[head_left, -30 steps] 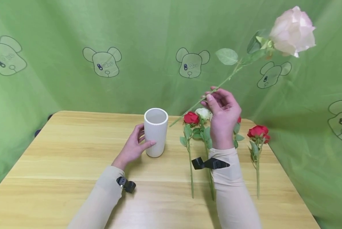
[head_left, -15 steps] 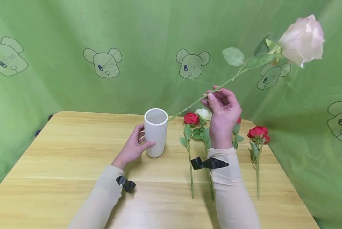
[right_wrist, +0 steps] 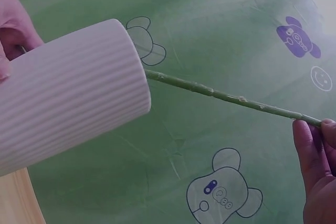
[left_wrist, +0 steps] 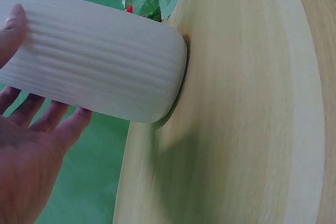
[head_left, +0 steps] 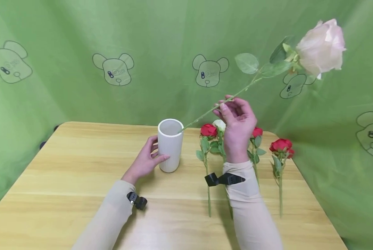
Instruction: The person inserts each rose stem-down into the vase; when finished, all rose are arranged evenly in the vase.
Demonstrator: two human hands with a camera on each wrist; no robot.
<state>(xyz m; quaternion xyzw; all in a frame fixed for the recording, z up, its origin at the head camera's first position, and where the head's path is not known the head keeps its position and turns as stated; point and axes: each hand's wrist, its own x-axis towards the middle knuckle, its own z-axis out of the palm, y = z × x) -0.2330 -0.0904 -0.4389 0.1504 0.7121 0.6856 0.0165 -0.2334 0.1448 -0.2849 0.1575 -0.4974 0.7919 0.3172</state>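
A white ribbed vase (head_left: 170, 144) stands upright on the wooden table (head_left: 64, 173). My left hand (head_left: 144, 160) wraps around its left side, thumb in front and fingers behind, also seen in the left wrist view around the vase (left_wrist: 100, 56). My right hand (head_left: 236, 126) pinches the green stem (head_left: 205, 113) of a long pale pink rose (head_left: 321, 47) held slanted in the air. The stem's lower tip meets the vase's rim, as the right wrist view shows with stem (right_wrist: 226, 97) and vase (right_wrist: 68, 98).
Several shorter roses lie on the table right of the vase: red ones (head_left: 209, 130) (head_left: 281, 144) (head_left: 257, 132) and a white one (head_left: 220, 124) partly behind my right hand. A green cloth backdrop (head_left: 80, 41) with bear prints hangs behind and beside the table.
My right hand has moved left with the pink rose, bringing the stem's tip from right of the vase to its rim. The left hand has stayed on the vase.
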